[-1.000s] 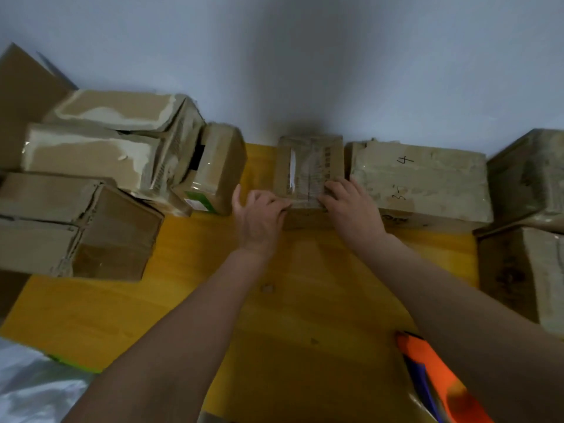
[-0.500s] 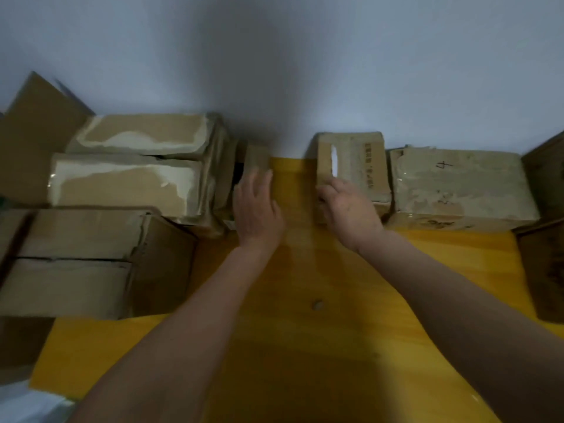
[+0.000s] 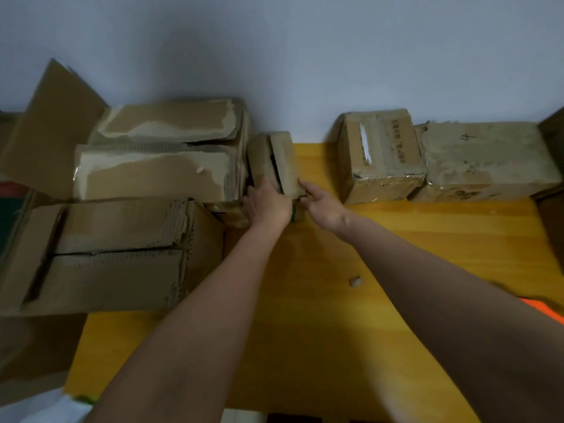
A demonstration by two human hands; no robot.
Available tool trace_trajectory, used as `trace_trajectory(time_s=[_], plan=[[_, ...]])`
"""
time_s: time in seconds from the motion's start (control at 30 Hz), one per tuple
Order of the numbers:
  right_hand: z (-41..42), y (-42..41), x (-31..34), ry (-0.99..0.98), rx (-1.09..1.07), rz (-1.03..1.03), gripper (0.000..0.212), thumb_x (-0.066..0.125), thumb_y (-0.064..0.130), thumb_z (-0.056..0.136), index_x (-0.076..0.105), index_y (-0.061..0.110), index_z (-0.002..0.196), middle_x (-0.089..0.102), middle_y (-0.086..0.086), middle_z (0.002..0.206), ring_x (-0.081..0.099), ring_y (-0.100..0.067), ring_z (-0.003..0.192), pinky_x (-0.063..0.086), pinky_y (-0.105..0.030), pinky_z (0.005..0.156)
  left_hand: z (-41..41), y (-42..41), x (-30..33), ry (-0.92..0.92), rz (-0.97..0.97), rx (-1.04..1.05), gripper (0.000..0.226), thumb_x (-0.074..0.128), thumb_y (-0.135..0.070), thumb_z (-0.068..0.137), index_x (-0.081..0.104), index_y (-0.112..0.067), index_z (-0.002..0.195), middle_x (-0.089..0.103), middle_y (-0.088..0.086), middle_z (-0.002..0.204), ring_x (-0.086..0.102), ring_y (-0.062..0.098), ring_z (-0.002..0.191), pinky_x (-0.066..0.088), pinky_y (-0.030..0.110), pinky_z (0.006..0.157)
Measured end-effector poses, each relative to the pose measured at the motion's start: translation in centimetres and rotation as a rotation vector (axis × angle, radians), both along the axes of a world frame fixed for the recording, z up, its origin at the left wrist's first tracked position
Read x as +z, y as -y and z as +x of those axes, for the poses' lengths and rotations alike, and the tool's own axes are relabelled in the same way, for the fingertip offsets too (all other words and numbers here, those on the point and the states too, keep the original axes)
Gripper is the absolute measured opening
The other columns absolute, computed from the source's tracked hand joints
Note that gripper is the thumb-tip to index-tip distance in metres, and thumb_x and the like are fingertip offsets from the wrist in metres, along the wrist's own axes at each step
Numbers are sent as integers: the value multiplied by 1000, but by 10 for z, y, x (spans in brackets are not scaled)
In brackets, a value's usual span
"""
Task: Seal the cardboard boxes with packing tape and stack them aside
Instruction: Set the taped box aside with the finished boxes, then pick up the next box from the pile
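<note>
A small cardboard box (image 3: 276, 161) is gripped at its near end by the left hand (image 3: 267, 204) and touched by the straight fingers of the right hand (image 3: 323, 204), on the yellow table (image 3: 396, 239). Two taped boxes (image 3: 380, 157) are seen right, three larger boxes (image 3: 158, 172) left; its lower part is hidden.

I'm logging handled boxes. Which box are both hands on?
The small box beside the left pile, between left hand and right hand; the others sit untouched.
</note>
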State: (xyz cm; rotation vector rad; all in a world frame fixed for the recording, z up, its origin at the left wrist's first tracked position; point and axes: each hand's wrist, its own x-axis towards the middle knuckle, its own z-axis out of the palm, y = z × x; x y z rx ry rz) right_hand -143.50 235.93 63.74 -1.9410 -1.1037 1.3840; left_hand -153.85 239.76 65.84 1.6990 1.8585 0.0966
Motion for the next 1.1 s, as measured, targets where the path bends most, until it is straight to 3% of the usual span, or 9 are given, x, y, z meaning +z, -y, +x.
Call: trace_trajectory(time_s=[0.13,0.33,0.43,0.6,0.77,0.87,0.97,1.03,1.1], plan=[[21,26,1,44,-70,23,48,37,10,102,29,17,149,34,-6,151,39,-20,131,32,-11,84,-3,32,0,104,-42,-64,45,47,-16,97,43,-22,142,40,13,136,43,32,122,41,39,102],[58,80,6,194,44,-53,56,56,17,95,35,30,146,27,-10,146,38,-29,130,37,-26,100,9,126,-5,206,-33,-231,52,49,-10,96,40,-21,147,39,9,131,44,27,120,36,33,102],[79,108,14,278,117,-58,55,55,10,95,39,28,145,34,-11,131,41,-30,124,36,-26,101,24,169,-15,206,-21,-323,59,46,-3,95,33,-18,150,40,8,131,42,25,122,35,30,101],[117,146,15,419,217,-81,55,55,12,94,40,31,143,38,-16,131,43,-36,122,34,-38,109,61,217,-23,210,-20,-382,60,41,3,95,26,-11,152,39,6,135,33,21,126,29,25,103],[159,187,23,417,340,-124,58,52,6,95,36,32,145,37,-14,131,42,-34,123,34,-35,108,95,262,-26,248,-85,-554,63,49,4,92,33,-13,150,44,5,134,39,23,124,36,29,103],[170,204,21,371,340,-124,58,48,0,96,37,29,145,34,-14,134,39,-32,127,32,-28,106,101,261,-16,214,153,-584,54,63,-8,89,50,-17,140,46,5,130,40,24,122,38,35,102],[173,216,22,265,254,-77,51,43,-3,97,46,24,141,33,-13,138,40,-31,127,36,-22,99,97,234,-10,-74,243,-581,89,79,-39,76,28,-33,149,11,5,155,9,32,144,16,47,117],[173,224,25,187,163,-49,41,40,5,100,49,18,138,37,-11,139,41,-30,128,37,-23,99,91,218,-13,-195,87,-569,115,81,-49,68,5,-38,153,-22,4,158,-17,35,146,0,52,118],[176,232,23,166,100,6,36,40,12,102,51,11,136,41,-10,143,39,-26,133,33,-26,105,90,213,-17,-186,-54,-555,121,79,-54,68,-5,-37,153,-33,7,155,-19,36,146,2,52,120]])
